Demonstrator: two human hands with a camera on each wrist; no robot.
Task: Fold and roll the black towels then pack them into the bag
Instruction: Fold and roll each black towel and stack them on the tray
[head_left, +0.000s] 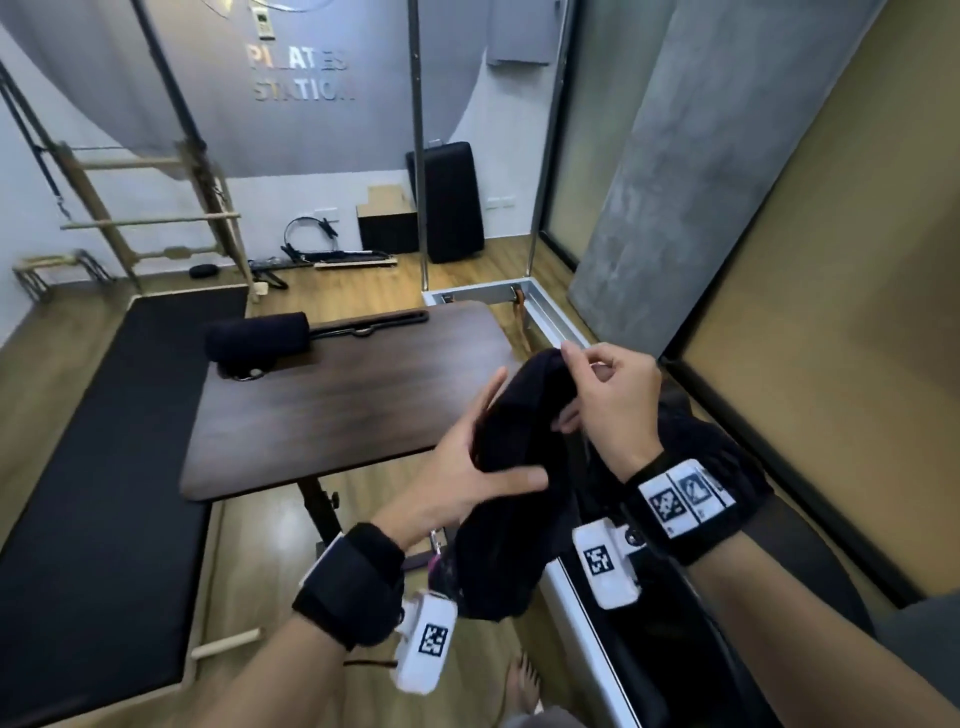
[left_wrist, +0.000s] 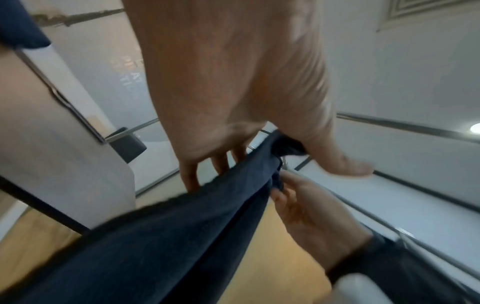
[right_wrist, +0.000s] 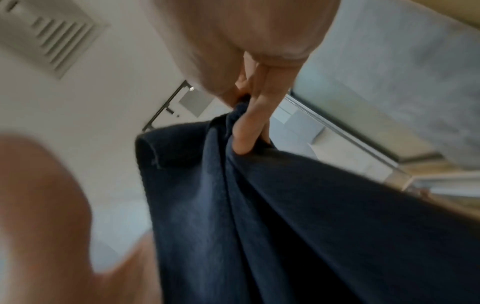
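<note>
Pilates studio, "PILATES STATION" wall lettering, wooden ladder frame, padded black mat

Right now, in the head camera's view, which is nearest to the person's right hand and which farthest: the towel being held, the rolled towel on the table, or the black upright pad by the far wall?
From the right hand:
1. Held towel, pinched in its fingers.
2. Rolled towel, on the table's far-left corner.
3. Black upright pad, against the back wall.

"PILATES STATION" in raised letters on the grey wall
</note>
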